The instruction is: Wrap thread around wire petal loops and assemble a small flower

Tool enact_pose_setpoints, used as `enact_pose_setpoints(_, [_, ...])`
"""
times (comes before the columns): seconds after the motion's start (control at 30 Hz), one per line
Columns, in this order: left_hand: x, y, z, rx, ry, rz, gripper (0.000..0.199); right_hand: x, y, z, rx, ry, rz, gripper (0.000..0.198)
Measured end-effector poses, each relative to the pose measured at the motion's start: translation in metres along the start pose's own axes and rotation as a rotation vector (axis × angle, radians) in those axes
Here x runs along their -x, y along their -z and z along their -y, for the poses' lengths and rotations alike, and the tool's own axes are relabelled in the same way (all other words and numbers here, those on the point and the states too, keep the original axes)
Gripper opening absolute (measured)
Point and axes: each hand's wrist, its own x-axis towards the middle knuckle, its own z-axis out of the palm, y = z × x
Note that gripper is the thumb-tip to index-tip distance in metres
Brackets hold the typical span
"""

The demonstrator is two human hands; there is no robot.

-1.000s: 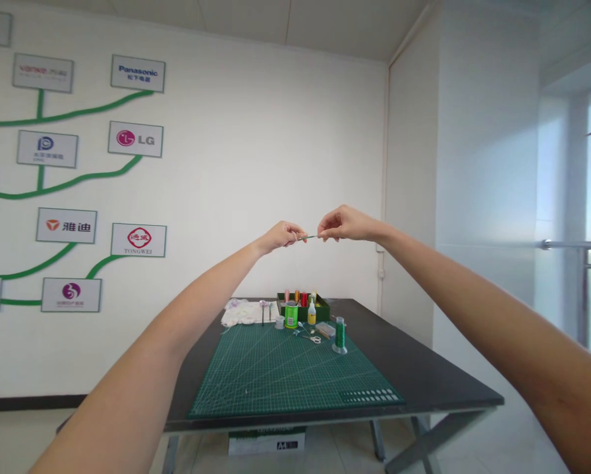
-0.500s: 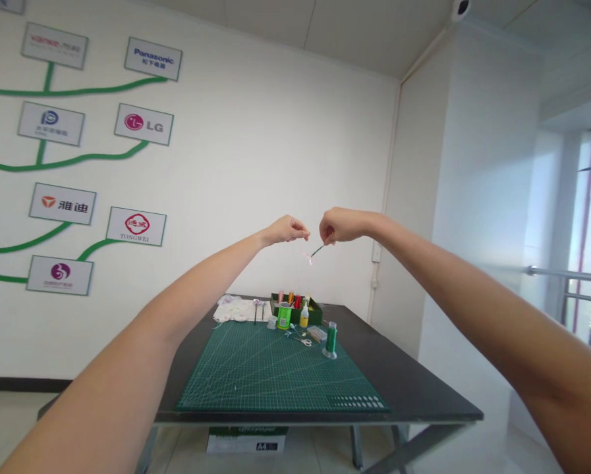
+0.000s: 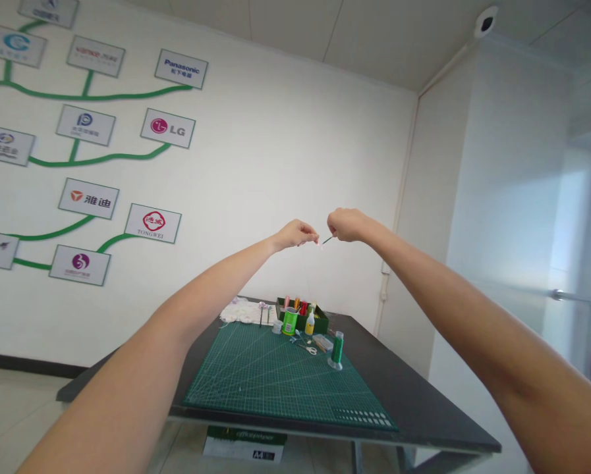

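Observation:
Both arms are raised over the table. My right hand (image 3: 345, 224) pinches a thin dark green stem (image 3: 327, 240) that slants down to the left. At the stem's lower tip sits a small pale pinkish-white piece (image 3: 321, 245), too small to make out well. My left hand (image 3: 298, 234) is closed in a pinch right beside that piece, its fingertips at or very near it. What those fingers hold, if anything, is too small to name. Well below both hands lies a green cutting mat (image 3: 270, 375).
On the black table (image 3: 443, 421) stand a green thread spool (image 3: 337, 349), a bright green can (image 3: 290, 322), a glue bottle (image 3: 309, 324) and a dark green box (image 3: 321, 320) of spools. White-handled scissors (image 3: 311, 350) and a white cloth (image 3: 246, 311) lie nearby. Behind rises a wall.
My left hand has come up to the pale piece, closing the gap. The stem has swung flatter and closer to the left fingers. The whole view has shifted slightly left.

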Motion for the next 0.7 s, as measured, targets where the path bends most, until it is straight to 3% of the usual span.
enact_pose_setpoints(0.33, [-0.008, -0.023, 0.018, 0.098, -0.017, -0.11, 0.02, -0.018, -0.025, -0.019, -0.137, -0.086, -0.139, 0.024])
enact_pose_setpoints(0.7, [0.001, -0.042, 0.048, 0.195, 0.046, -0.199, 0.026, -0.029, -0.074, -0.021, -0.5, -0.105, -0.32, 0.02])
